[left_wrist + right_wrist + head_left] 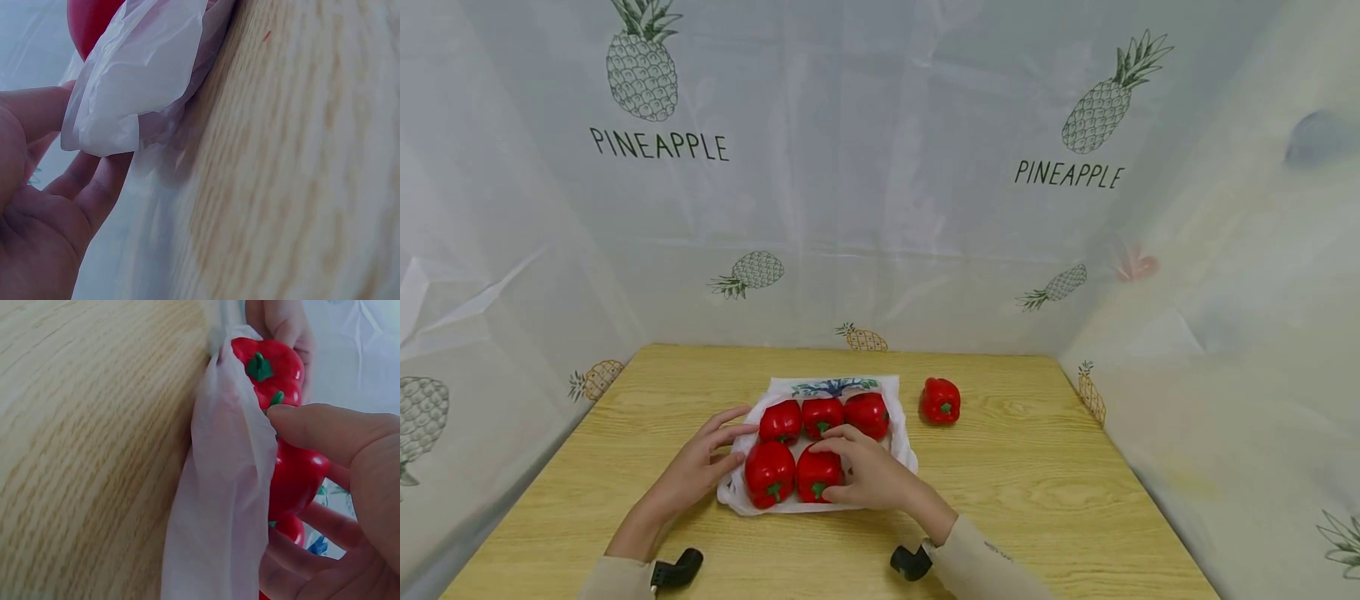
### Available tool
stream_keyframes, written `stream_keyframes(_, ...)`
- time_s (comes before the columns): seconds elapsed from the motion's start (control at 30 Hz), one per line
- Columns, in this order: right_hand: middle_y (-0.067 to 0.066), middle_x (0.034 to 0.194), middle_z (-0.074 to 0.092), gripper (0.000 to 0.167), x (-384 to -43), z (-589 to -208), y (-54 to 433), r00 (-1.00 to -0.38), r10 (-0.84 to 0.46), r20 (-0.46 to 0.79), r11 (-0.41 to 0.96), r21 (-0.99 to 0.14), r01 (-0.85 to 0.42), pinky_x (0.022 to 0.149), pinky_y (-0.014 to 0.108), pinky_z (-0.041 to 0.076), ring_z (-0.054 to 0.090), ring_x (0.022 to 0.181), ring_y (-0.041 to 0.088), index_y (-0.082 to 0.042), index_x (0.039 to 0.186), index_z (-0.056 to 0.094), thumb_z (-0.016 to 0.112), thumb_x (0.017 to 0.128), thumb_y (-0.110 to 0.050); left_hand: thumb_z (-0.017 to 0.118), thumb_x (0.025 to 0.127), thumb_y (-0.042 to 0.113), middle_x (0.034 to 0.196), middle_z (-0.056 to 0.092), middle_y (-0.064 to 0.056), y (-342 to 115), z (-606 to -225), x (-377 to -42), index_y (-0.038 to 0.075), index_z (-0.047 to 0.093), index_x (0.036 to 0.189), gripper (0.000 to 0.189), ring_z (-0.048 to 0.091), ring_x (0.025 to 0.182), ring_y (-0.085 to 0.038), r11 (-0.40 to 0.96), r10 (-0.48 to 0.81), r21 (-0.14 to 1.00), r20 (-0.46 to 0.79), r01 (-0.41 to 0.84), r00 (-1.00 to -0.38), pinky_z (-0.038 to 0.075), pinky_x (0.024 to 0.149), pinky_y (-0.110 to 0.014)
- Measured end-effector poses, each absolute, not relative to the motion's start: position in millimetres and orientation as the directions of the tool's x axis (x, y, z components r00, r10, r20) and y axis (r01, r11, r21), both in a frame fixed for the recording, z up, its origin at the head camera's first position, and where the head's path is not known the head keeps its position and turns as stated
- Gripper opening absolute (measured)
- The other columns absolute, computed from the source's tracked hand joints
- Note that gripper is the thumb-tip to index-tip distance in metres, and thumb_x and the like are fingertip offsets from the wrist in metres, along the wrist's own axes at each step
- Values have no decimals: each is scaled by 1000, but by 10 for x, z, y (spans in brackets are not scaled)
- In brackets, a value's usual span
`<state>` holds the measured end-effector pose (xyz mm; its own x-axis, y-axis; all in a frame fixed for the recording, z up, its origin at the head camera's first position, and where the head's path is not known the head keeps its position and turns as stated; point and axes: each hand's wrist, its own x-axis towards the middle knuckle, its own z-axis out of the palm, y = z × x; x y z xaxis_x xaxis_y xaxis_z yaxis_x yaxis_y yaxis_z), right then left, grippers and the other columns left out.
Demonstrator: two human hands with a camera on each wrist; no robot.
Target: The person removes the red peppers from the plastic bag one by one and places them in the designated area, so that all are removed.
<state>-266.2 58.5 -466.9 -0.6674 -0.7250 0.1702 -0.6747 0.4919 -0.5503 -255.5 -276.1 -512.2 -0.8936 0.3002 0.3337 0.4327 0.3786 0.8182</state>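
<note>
Several red bell peppers with green stems sit in two rows on a white plastic bag [880, 385] with a blue-green tree print, its edges bunched up around them. My right hand [876, 473] grips the front-row bell pepper [816, 473] on the right, thumb by its stem and fingers over its far side. At the bag's left edge, my left hand [698, 465] rests with spread, relaxed fingers beside another front bell pepper [770, 475]. In the left wrist view, the crumpled white plastic [137, 75] covers the left fingertips.
One more red bell pepper [941, 401] lies on the wooden table [1037, 467], right of the bag. Pineapple-printed white sheeting [880, 167] hangs behind the table and along both sides. Black wrist mounts [677, 568] sit at both sleeves.
</note>
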Motion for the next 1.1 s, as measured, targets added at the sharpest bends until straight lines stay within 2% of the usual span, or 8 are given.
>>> stream_keyframes(0.1,3,150,56,53,-2664,-4688,573,-666,-726,171,502,-531,-683,87,19,54,60,120,9,-20,141,67,86,91,-22,70,102,5,165,39,-11,-2759,-5123,-2562,9,70,138,36,45,143,-32,377,303,815,341,440,-890,48,100,-15)
stream_keyframes(0.2,1,148,56,53,-2666,-4703,568,-668,-724,172,508,-522,-685,90,18,52,59,122,10,-21,141,67,86,91,-23,70,102,4,164,40,-12,-2757,-5124,-2569,8,70,138,36,37,146,-41,374,309,811,349,451,-885,46,101,-13)
stream_keyframes(0.5,-1,142,57,50,-2685,-4726,565,-678,-713,180,489,-565,-664,82,17,53,55,95,3,-20,138,67,85,92,-17,69,102,4,164,40,-12,-2754,-5115,-2564,7,70,137,36,37,145,-41,368,311,810,355,456,-881,46,101,-13)
stream_keyframes(1.1,-5,131,57,48,-2708,-4743,548,-695,-698,170,492,-592,-639,84,19,53,53,101,4,-23,133,68,86,90,-14,70,101,4,164,40,-12,-2758,-5123,-2561,7,70,137,35,36,146,-42,370,311,810,354,455,-882,43,103,-12)
